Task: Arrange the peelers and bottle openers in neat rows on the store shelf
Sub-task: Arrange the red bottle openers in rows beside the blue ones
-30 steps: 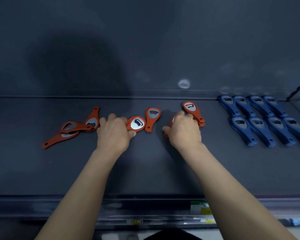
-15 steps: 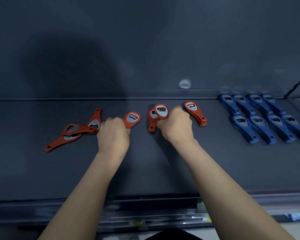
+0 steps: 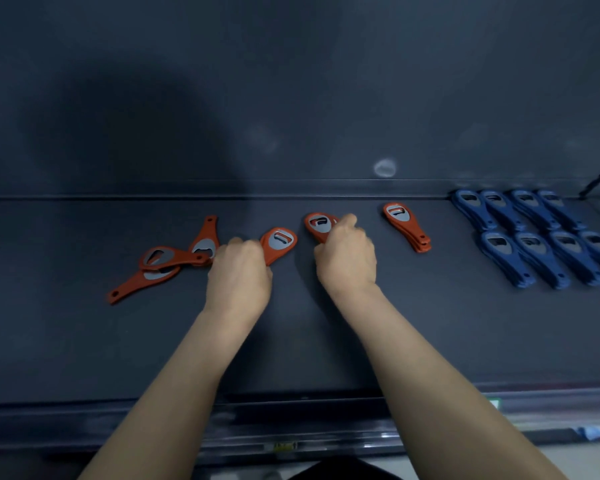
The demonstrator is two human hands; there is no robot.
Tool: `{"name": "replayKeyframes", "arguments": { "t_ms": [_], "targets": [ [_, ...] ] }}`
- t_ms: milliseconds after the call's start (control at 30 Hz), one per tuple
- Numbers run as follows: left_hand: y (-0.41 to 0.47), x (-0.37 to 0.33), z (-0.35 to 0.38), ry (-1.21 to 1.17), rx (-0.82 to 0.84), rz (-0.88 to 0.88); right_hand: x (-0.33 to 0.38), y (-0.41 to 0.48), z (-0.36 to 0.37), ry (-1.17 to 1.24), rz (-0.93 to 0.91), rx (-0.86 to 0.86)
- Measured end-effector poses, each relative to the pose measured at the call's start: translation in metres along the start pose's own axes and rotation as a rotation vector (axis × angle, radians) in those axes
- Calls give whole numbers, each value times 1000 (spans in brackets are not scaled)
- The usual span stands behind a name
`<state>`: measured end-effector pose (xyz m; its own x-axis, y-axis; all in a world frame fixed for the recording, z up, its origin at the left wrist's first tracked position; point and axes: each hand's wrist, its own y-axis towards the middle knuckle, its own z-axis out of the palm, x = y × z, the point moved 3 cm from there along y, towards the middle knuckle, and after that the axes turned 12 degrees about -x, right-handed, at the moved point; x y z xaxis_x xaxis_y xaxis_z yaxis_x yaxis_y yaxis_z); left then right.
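My left hand (image 3: 239, 278) grips the handle of an orange bottle opener (image 3: 279, 241) whose metal head points away from me. My right hand (image 3: 347, 258) holds another orange opener (image 3: 318, 224) by its handle, on top of a second one underneath. A small stack of orange openers (image 3: 405, 226) lies to the right of it. Three loose orange openers (image 3: 167, 259) lie crossed over each other left of my left hand. All of them sit on the dark shelf (image 3: 326, 341).
Blue bottle openers (image 3: 534, 237) lie in two neat rows of stacks at the right end of the shelf. The shelf's back wall rises behind everything. A price-label strip (image 3: 284, 445) runs along the front edge.
My right hand picked up an orange opener and carried it left onto the one in the middle. My left hand closed on the handle of its opener and turned the head away from me.
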<state>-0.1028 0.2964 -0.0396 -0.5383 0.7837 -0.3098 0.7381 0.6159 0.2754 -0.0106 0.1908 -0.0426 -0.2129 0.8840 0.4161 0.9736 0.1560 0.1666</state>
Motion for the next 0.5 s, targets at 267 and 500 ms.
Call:
{"name": "replayKeyframes", "arguments": {
  "t_ms": [267,500],
  "targets": [
    [-2,-14,7,-195,14,76,-15,11,-14,-143,-99,-146],
    [-1,30,0,-186,18,15,17,-21,-5,-4,-198,164]
  ]
}}
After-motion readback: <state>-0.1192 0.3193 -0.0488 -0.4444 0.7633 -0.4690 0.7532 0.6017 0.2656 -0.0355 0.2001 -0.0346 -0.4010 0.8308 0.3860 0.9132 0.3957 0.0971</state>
